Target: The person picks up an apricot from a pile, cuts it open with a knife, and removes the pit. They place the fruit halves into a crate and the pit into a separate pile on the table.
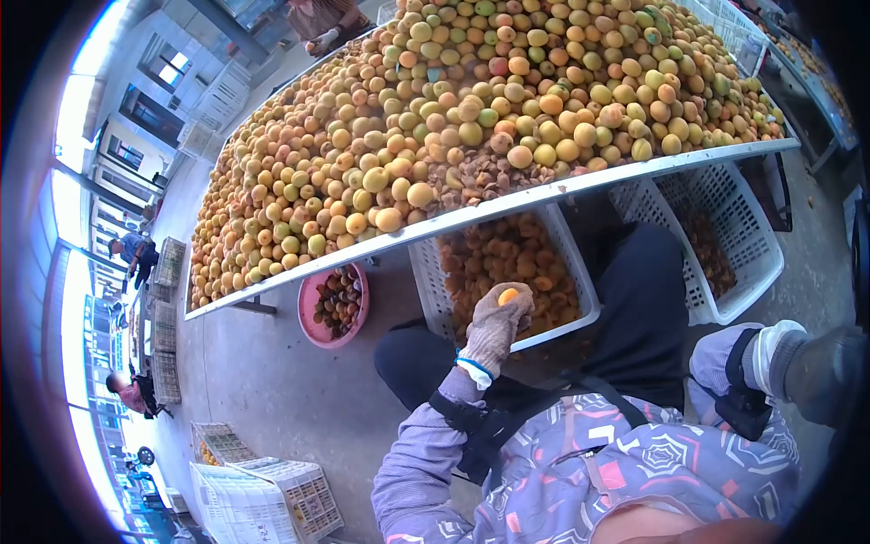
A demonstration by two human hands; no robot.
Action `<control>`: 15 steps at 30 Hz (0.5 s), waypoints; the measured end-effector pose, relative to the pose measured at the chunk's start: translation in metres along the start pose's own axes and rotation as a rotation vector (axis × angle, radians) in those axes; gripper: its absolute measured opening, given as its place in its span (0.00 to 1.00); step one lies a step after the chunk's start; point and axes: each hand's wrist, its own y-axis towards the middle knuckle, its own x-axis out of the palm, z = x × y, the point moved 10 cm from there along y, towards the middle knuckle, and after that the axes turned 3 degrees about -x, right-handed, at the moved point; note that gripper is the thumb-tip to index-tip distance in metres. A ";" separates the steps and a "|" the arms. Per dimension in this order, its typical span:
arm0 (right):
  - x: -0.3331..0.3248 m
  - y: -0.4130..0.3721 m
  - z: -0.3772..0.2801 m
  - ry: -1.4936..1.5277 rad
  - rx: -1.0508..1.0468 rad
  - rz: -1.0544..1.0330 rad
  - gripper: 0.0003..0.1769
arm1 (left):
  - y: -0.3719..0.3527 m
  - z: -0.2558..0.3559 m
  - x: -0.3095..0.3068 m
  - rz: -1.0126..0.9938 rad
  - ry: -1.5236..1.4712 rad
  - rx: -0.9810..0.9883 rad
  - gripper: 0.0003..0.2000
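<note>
My left hand (pixel 494 328), in a dirty knitted glove, is closed on a small orange apricot piece (pixel 507 296), which shows at the top of the fingers. It is over the near edge of a white plastic crate (pixel 589 313) of opened orange apricots (pixel 507 258) below the table edge. My right hand (pixel 826 374), in a dark glove with a white cuff, is raised at the far right, apart from the fruit. Its fingers are blurred and lost in the dark rim of the view. A big heap of whole apricots (pixel 362 172) covers the metal-edged table (pixel 571 186) before me.
On the floor stands a pink basin (pixel 305 319) of dark fruit. Another white crate (pixel 757 290) with brownish pieces sits right of my knee. White crates (pixel 258 499) lie at lower left. A person (pixel 326 23) is across the table; others are far left.
</note>
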 end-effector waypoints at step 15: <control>0.006 -0.007 -0.014 -0.098 -0.045 0.043 0.09 | -0.001 0.000 0.006 0.015 0.073 0.052 0.10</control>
